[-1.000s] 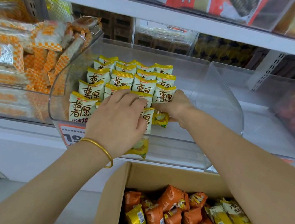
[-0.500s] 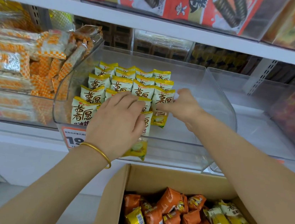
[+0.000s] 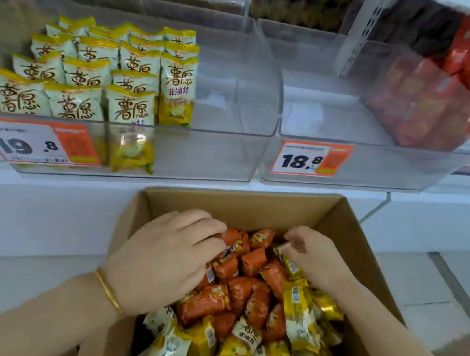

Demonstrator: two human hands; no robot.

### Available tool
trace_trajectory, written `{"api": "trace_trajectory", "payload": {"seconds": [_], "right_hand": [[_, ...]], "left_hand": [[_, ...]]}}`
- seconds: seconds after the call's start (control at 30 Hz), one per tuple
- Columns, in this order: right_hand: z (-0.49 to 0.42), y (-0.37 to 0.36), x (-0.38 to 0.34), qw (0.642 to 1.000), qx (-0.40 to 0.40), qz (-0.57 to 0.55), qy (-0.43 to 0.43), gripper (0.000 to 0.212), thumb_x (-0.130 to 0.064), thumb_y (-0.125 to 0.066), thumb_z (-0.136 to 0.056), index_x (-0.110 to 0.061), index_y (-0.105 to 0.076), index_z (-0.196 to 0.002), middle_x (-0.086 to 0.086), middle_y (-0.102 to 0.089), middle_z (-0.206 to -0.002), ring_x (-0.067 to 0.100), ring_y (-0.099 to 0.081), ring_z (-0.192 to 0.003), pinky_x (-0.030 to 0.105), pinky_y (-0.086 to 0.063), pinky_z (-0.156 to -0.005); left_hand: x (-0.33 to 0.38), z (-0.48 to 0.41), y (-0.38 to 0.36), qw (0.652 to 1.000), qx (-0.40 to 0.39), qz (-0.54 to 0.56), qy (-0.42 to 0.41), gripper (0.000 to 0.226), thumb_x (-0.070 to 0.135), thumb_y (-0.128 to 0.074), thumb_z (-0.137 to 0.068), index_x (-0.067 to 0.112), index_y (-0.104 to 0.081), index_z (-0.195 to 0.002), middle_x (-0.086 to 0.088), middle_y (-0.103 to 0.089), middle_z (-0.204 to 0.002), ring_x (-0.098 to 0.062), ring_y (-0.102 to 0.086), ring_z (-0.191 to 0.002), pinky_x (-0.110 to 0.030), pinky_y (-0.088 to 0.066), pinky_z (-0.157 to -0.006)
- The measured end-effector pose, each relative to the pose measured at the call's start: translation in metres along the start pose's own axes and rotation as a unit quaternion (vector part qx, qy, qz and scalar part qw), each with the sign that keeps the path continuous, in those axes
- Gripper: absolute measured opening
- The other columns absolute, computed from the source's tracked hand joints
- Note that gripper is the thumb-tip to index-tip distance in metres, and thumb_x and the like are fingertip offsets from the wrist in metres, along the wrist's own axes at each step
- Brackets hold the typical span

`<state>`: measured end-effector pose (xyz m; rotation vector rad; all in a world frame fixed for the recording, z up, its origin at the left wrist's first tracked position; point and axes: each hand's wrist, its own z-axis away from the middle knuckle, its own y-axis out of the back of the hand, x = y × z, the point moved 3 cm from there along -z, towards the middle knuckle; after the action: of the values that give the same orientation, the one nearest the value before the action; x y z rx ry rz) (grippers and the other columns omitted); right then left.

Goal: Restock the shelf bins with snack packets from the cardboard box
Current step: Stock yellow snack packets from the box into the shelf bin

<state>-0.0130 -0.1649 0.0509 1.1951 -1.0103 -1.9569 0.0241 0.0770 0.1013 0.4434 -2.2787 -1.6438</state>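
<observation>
With yellow packets (image 3: pixel 92 77) filling only the left half of the 19.8 bin (image 3: pixel 238 89), I'd say plenty remains: down in the heaped cardboard box (image 3: pixel 254 206), the left hand (image 3: pixel 164 258) curls over orange packets (image 3: pixel 250 259), grip unclear, while the right hand (image 3: pixel 315 258) pinches a yellow packet (image 3: pixel 288 262).

We are in a shop: clear shelf bins (image 3: pixel 266 72) carry orange price tags (image 3: pixel 311 160), with rows of snack packets (image 3: pixel 98 72) on the left.
</observation>
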Motion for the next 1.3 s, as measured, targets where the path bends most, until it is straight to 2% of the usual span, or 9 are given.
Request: {"api": "trace_trajectory", "payload": {"seconds": [0.1,0.43,0.63,0.77,0.97,1.03,1.17,1.23,1.3], "right_hand": [[-0.023,-0.032,0.045,0.991,-0.041,0.108,-0.066,0.046,-0.025,-0.054,-0.094,-0.013,-0.043,-0.137,0.015,-0.041,-0.140,0.031,-0.047,-0.124,0.037,-0.046,-0.094],[-0.064,-0.071,0.081,0.930,-0.063,0.326,-0.155,0.085,-0.065,-0.052,-0.082,-0.023,-0.020,-0.150,0.022,-0.008,-0.157,0.043,-0.020,-0.138,0.051,-0.031,-0.104],[-0.069,-0.063,0.083,0.936,-0.087,0.289,-0.180,0.077,-0.064,-0.062,-0.074,-0.028,-0.040,-0.138,0.015,-0.031,-0.142,0.038,-0.030,-0.128,0.050,-0.038,-0.093],[-0.062,-0.071,0.079,0.953,-0.105,0.221,-0.176,0.077,-0.061,-0.065,-0.072,-0.030,-0.038,-0.137,0.015,-0.025,-0.141,0.042,-0.035,-0.124,0.054,-0.038,-0.099],[-0.029,-0.040,0.052,0.983,0.018,0.082,-0.165,0.075,-0.063,-0.065,-0.071,-0.032,-0.042,-0.135,0.010,-0.032,-0.129,0.034,-0.040,-0.118,0.045,-0.041,-0.094],[-0.012,-0.031,0.026,0.992,0.010,-0.034,-0.117,0.075,-0.062,-0.068,-0.070,-0.035,-0.041,-0.135,0.006,-0.031,-0.129,0.031,-0.038,-0.123,0.045,-0.042,-0.099],[0.034,-0.027,-0.031,0.972,-0.072,-0.223,0.000,0.066,-0.054,-0.073,-0.073,-0.039,-0.043,-0.129,-0.007,-0.029,-0.124,0.011,-0.039,-0.116,0.016,-0.038,-0.088],[0.049,-0.033,-0.048,0.961,-0.099,-0.255,0.046,0.058,-0.058,-0.067,-0.075,-0.041,-0.042,-0.124,-0.012,-0.030,-0.126,0.002,-0.036,-0.114,0.003,-0.032,-0.076],[0.054,-0.035,-0.056,0.948,-0.096,-0.298,0.065,0.047,-0.063,-0.051,-0.078,-0.034,-0.050,-0.115,-0.015,-0.036,-0.125,-0.005,-0.035,-0.115,-0.003,-0.030,-0.076]], "left_hand": [[0.012,-0.001,-0.019,0.998,-0.056,0.029,0.010,0.034,0.025,-0.041,-0.081,0.023,-0.071,-0.098,0.005,-0.065,-0.113,-0.014,-0.054,-0.107,-0.030,-0.055,-0.080],[0.011,-0.013,-0.055,0.992,-0.101,0.071,0.006,0.035,0.025,-0.039,-0.084,0.024,-0.071,-0.100,0.006,-0.065,-0.114,-0.012,-0.056,-0.107,-0.024,-0.053,-0.084],[0.012,-0.021,-0.069,0.991,-0.106,0.086,-0.004,0.034,0.023,-0.040,-0.084,0.022,-0.071,-0.098,0.004,-0.066,-0.113,-0.013,-0.057,-0.107,-0.027,-0.055,-0.083],[0.013,-0.020,-0.073,0.990,-0.116,0.078,-0.008,0.033,0.023,-0.040,-0.083,0.024,-0.070,-0.098,0.006,-0.064,-0.114,-0.011,-0.054,-0.109,-0.026,-0.055,-0.082],[0.007,-0.017,-0.068,0.980,-0.112,0.127,0.106,0.034,0.028,-0.039,-0.093,0.030,-0.058,-0.122,0.017,-0.050,-0.126,-0.001,-0.042,-0.119,-0.020,-0.045,-0.094],[0.003,-0.018,-0.067,0.922,-0.154,0.252,0.251,0.042,0.032,-0.044,-0.098,0.031,-0.038,-0.139,0.020,-0.039,-0.128,-0.001,-0.043,-0.120,-0.013,-0.039,-0.094],[0.005,-0.018,-0.065,0.606,-0.157,0.617,0.477,0.051,0.038,-0.055,-0.092,0.020,-0.042,-0.137,0.001,-0.061,-0.119,-0.019,-0.064,-0.103,-0.034,-0.054,-0.088],[0.009,-0.016,-0.059,0.550,-0.128,0.677,0.472,0.035,0.034,-0.053,-0.093,0.017,-0.057,-0.123,-0.009,-0.069,-0.110,-0.025,-0.068,-0.097,-0.044,-0.054,-0.088],[0.008,-0.010,-0.051,0.553,-0.104,0.690,0.456,0.027,0.030,-0.052,-0.094,0.017,-0.062,-0.115,-0.009,-0.072,-0.102,-0.026,-0.069,-0.092,-0.044,-0.054,-0.086]]}}
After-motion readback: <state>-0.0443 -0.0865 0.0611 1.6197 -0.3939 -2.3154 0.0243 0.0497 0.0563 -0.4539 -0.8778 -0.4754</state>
